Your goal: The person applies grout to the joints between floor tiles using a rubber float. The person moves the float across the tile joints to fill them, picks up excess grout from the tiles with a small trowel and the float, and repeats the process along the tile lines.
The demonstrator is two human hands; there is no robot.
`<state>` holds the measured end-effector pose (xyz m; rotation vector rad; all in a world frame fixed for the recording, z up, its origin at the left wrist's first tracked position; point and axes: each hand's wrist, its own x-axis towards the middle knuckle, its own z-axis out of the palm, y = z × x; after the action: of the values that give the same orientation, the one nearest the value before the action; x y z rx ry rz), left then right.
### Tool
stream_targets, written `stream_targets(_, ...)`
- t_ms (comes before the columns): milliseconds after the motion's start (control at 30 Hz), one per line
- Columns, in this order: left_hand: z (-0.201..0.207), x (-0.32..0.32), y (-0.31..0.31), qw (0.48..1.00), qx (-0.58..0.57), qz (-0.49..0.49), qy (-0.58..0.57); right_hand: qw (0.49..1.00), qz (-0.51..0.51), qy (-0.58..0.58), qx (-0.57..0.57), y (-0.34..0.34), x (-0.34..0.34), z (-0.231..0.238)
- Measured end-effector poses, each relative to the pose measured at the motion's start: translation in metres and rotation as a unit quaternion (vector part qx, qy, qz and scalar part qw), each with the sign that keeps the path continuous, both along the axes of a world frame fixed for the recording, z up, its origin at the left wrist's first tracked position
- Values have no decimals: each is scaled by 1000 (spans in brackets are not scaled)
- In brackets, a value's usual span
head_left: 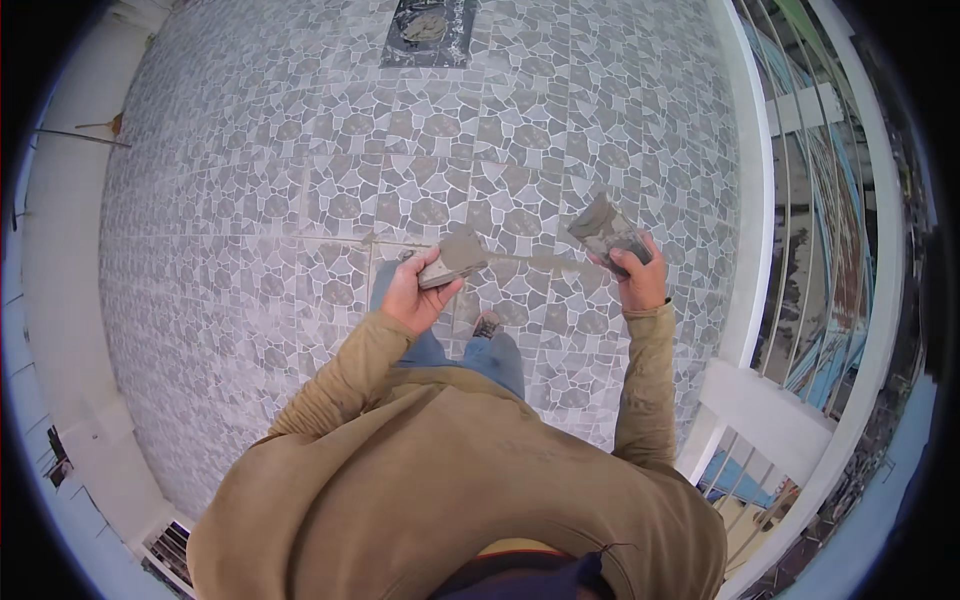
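Observation:
My left hand [412, 292] is closed round a small flat block [452, 270] with wet grey grout heaped on its top. My right hand [642, 274] grips a dark flat scraper [603, 225], its broad end tilted up and away from me and smeared with the same grey grout. Both are held apart above the floor. Between and beyond them, a line of grey grout [545, 263] runs along a joint in the stone-patterned floor tiles [430, 190]. My right fingers partly hide the scraper's near end.
A black tray [392, 50] with grey grout in it lies on the floor straight ahead. To the right runs a white railing [757, 200] with metal bars and clutter beyond it. A low white wall [75, 250] borders the left. My shoe [486, 325] stands on the tiles below my hands.

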<state>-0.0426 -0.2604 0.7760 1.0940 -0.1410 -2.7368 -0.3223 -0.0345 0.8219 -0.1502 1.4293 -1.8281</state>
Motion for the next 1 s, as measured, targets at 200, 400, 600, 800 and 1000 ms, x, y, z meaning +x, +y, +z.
stream_targets(200, 79, -106, -101, 990, 45, 26, 131, 933, 100, 344, -7, -191, 18, 94)
stream_targets(400, 94, -142, -272, 982, -140, 34, 122, 731, 201, 650, -53, -356, -38, 85)
stream_targets(600, 121, -191, -425, 965, -241, 74, 68, 910, 168, 379, 30, -468, -128, 80)
stream_targets(800, 85, -265, -551, 930, -366, 24, 17, 976, 83, -201, 10, -597, -200, 75)
stream_targets(1000, 3, -348, -666, 873, -488, 4, 0, 966, 92, -217, 105, -733, -277, -34)
